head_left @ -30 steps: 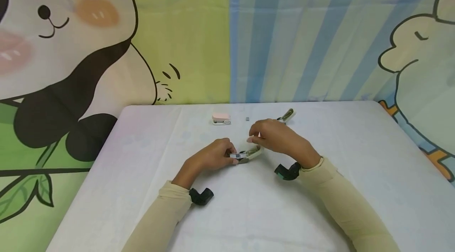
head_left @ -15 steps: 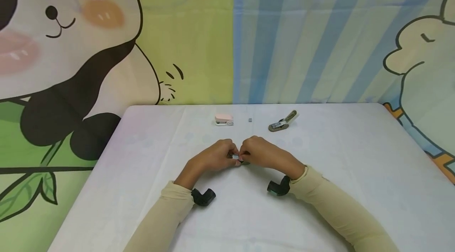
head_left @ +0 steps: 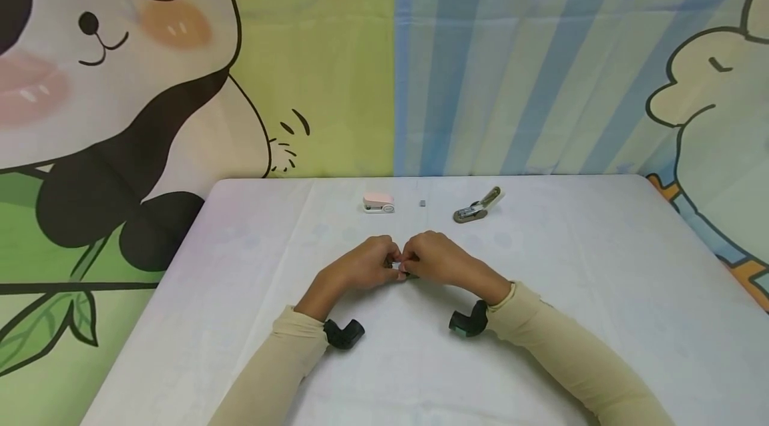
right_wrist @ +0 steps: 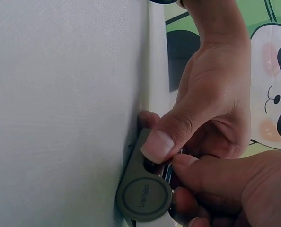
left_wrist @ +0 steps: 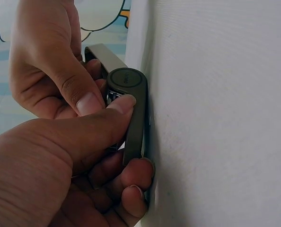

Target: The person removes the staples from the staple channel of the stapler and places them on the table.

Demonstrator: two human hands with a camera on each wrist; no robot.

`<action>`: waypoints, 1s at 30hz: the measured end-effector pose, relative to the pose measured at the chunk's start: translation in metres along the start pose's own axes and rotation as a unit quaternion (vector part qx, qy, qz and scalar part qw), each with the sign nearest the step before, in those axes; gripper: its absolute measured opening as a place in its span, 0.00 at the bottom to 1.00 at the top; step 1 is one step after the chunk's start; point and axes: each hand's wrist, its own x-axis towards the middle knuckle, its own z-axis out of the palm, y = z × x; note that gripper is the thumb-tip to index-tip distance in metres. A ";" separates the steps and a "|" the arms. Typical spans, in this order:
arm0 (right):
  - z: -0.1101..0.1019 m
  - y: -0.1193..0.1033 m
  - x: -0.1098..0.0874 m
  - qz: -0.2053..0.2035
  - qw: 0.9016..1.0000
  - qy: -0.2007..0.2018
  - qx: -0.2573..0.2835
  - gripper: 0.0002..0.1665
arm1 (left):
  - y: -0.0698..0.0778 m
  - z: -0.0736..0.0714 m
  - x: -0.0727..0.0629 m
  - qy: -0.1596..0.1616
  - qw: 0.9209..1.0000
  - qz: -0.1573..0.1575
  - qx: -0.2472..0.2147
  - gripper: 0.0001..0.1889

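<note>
An olive-grey stapler (left_wrist: pixel 139 113) with a round hinge disc stands low at the table, its arms spread apart. My left hand (head_left: pixel 360 262) grips it, thumb on its side by the metal magazine and fingers curled under the far end. My right hand (head_left: pixel 441 258) bends over from the other side, thumb and fingers pinching at the stapler's magazine beside the hinge. Whether a small piece sits between those fingertips is hidden. In the right wrist view the stapler's disc (right_wrist: pixel 145 196) shows below my left thumb, and the right thumb (right_wrist: pixel 197 170) meets the magazine.
Behind the hands on the white table (head_left: pixel 270 359) stand a pink stapler (head_left: pixel 378 203), a tiny grey staple strip (head_left: pixel 422 203) and a second olive stapler (head_left: pixel 477 205) with its top raised. A printed cloth (head_left: pixel 336 79) hangs at the table's back edge.
My right hand has come down and left from above the stapler's raised top to pinch at its magazine, uncovering the second olive stapler. The left hand keeps its grip almost still.
</note>
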 end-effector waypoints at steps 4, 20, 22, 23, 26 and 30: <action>0.003 -0.002 -0.003 -0.018 0.999 0.016 -0.049 0.04 | 0.000 0.001 0.000 -0.005 1.000 -0.001 -0.008 0.06; 0.011 -0.010 -0.003 -0.014 0.992 0.050 -0.119 0.05 | -0.004 0.000 -0.001 0.001 1.000 -0.017 -0.011 0.07; 0.011 -0.009 -0.003 -0.004 0.994 0.055 -0.090 0.04 | -0.005 0.001 -0.001 0.000 1.000 -0.015 -0.011 0.07; 0.011 -0.009 -0.003 -0.002 0.995 0.059 -0.079 0.04 | -0.005 0.001 0.000 0.000 1.000 -0.015 -0.012 0.06; 0.012 -0.007 -0.004 -0.011 0.996 0.072 -0.055 0.02 | -0.006 0.001 0.000 0.000 1.000 -0.011 -0.014 0.06; 0.014 -0.009 -0.003 -0.051 0.992 0.099 -0.055 0.03 | -0.006 0.000 0.000 0.003 1.000 -0.007 -0.013 0.06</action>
